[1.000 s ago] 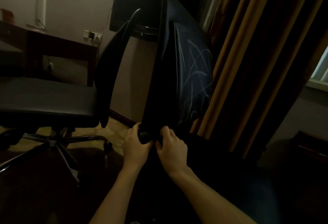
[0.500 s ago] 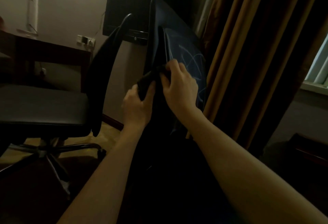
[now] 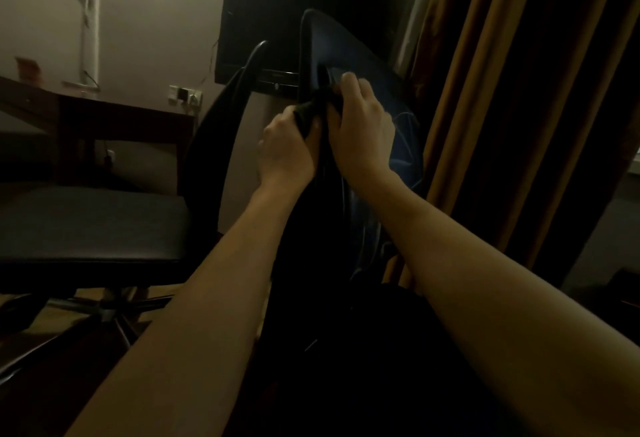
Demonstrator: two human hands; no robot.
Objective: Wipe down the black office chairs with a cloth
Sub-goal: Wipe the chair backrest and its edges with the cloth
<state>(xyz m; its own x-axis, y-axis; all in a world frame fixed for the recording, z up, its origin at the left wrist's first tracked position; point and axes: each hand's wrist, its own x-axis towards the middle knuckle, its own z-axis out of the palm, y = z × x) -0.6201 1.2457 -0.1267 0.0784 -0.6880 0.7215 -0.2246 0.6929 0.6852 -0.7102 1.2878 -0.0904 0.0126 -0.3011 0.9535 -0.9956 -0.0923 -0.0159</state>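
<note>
A black office chair stands right in front of me, its backrest [image 3: 332,49] seen edge-on and rising to the middle of the view. A dark cloth [image 3: 310,114] is bunched against the backrest's edge. My left hand [image 3: 287,149] grips the cloth from the left. From the right, my right hand [image 3: 360,125] holds the same cloth, its fingers curled over the backrest's edge. A second black office chair [image 3: 90,225] stands to the left, with its seat facing me and its curved back behind the seat.
A dark wooden desk [image 3: 104,114] runs along the left wall, with a wall socket [image 3: 185,94] above it. A black screen [image 3: 294,4] hangs on the wall behind the chairs. Heavy orange-brown curtains [image 3: 502,90] fill the right side. The left chair's wheeled base [image 3: 114,312] spreads over the floor.
Both hands have slid the cloth up the backrest's edge, from its lower end to the upper part. The view has tilted up with them.
</note>
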